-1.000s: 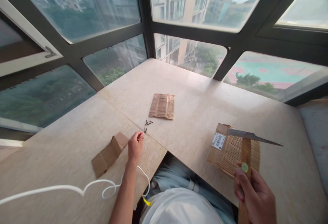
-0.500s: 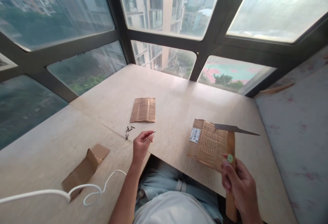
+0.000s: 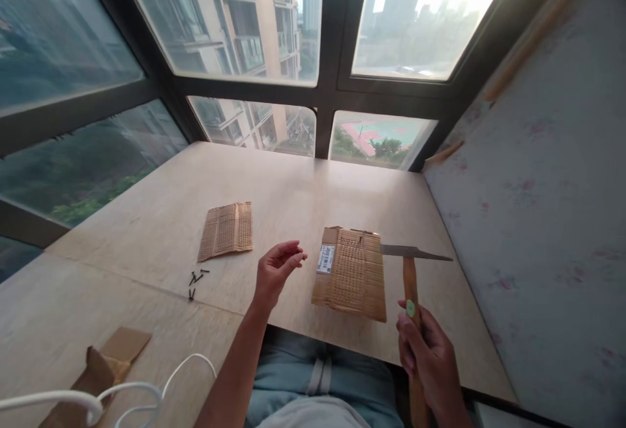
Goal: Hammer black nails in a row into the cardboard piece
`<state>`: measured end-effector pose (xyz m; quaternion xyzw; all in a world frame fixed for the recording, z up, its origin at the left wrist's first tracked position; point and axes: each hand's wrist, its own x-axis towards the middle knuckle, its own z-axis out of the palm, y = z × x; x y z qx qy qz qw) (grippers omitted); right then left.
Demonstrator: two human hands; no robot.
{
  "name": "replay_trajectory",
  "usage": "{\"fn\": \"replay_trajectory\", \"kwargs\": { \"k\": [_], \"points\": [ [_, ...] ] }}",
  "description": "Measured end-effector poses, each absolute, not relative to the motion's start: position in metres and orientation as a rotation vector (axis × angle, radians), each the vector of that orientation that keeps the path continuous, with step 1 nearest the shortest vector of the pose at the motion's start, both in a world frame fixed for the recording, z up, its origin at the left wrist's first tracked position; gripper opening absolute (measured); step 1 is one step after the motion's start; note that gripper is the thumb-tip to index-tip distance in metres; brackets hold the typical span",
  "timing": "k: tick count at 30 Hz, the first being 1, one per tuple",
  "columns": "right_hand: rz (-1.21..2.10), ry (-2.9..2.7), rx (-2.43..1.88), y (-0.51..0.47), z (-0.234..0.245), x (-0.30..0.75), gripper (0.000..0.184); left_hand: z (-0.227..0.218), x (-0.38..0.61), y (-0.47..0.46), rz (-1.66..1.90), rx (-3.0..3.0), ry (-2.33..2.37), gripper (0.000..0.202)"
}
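My left hand (image 3: 278, 270) is raised over the table, thumb and fingertips pinching a small dark screw (image 3: 305, 256) just left of a cardboard piece (image 3: 359, 284). That piece is ribbed, with a white printed label (image 3: 326, 259) on its left side; a small dark thing shows near its top edge. My right hand (image 3: 428, 350) grips the wooden handle of a hammer (image 3: 411, 278), held upright. Its long, narrow metal head points left and right, the left end beside the cardboard. A green round sticker (image 3: 410, 308) shows on the handle by my thumb.
Several dark screws (image 3: 195, 278) lie on the table (image 3: 288, 186) at left, below a second ribbed cardboard piece (image 3: 226, 231). A folded cardboard scrap (image 3: 124, 344) and a white cable (image 3: 132, 387) are at lower left. Windows stand behind; a papered wall (image 3: 518, 219) rises at right.
The view has turned right, so the table's things appear further left. My left hand with the screw is now closer to the labelled cardboard. The hammer no longer overlaps most of that cardboard.
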<state>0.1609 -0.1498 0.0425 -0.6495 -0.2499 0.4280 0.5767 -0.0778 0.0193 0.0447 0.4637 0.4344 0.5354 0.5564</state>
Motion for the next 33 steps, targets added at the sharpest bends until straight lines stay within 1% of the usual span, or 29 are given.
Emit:
{"fn": "replay_trajectory", "kwargs": {
  "k": [8, 15, 18, 21, 25, 29, 33],
  "points": [
    [0.997, -0.579, -1.522, -0.143, 0.038, 0.178, 0.055, 0.046, -0.043, 0.041, 1.231, 1.213, 1.017, 0.037],
    [1.007, -0.744, -1.541, -0.122, 0.040, 0.187, 0.051, 0.045, 0.000, 0.084, 1.099, 1.768, 0.889, 0.025],
    [0.940, -0.875, -1.587, -0.107, 0.045, 0.190, 0.042, 0.039, 0.019, 0.099, 1.045, 1.873, 0.789, 0.022],
    [0.816, -0.994, -1.660, -0.085, 0.054, 0.192, 0.034, 0.033, 0.029, 0.107, 1.025, 1.934, 0.737, 0.021],
    [0.620, -1.097, -1.797, -0.039, 0.064, 0.195, 0.036, 0.026, 0.029, 0.110, 1.024, 1.964, 0.724, 0.025],
    [0.585, -1.094, -1.853, 0.010, 0.060, 0.198, 0.031, 0.017, 0.028, 0.104, 1.004, 1.949, 0.703, 0.026],
    [0.597, -1.107, -1.916, 0.035, 0.045, 0.200, 0.029, 0.007, 0.029, 0.099, 0.969, 1.925, 0.694, 0.030]
  ]
}}
